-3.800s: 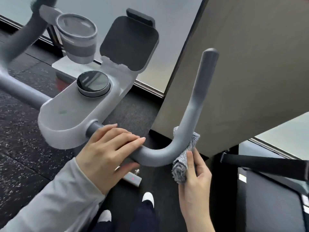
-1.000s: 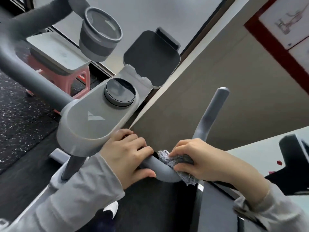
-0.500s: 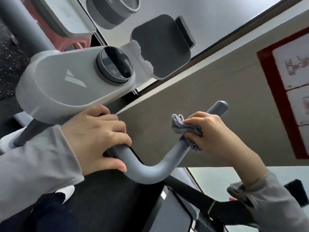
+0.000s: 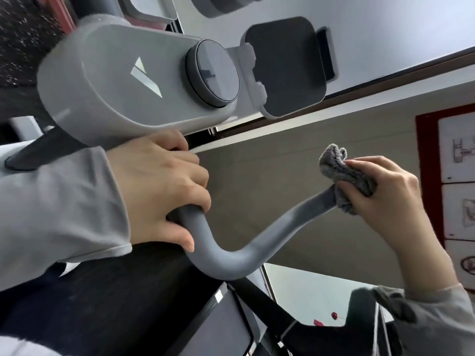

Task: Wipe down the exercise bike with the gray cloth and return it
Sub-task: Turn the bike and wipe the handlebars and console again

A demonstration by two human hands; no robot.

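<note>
The exercise bike's grey curved handlebar (image 4: 231, 250) bends up to the right below its grey console (image 4: 123, 80), which carries a round dark display (image 4: 214, 74) and a dark device holder (image 4: 288, 65). My left hand (image 4: 156, 191) grips the bar close to the console. My right hand (image 4: 385, 199) is closed around the gray cloth (image 4: 341, 173), which is wrapped over the bar's upper end. The tip of the bar is hidden under cloth and hand.
A tan wall panel (image 4: 282, 176) stands right behind the handlebar. A red-framed poster (image 4: 452, 163) hangs at the right. A cup holder (image 4: 226, 6) shows at the top edge. Dark machine parts (image 4: 270, 317) lie below, and speckled black floor (image 4: 23, 27) at top left.
My right hand has slid the cloth from the bend up the bar to its tip. My left hand has kept its grip. The view has tilted and moved closer.
</note>
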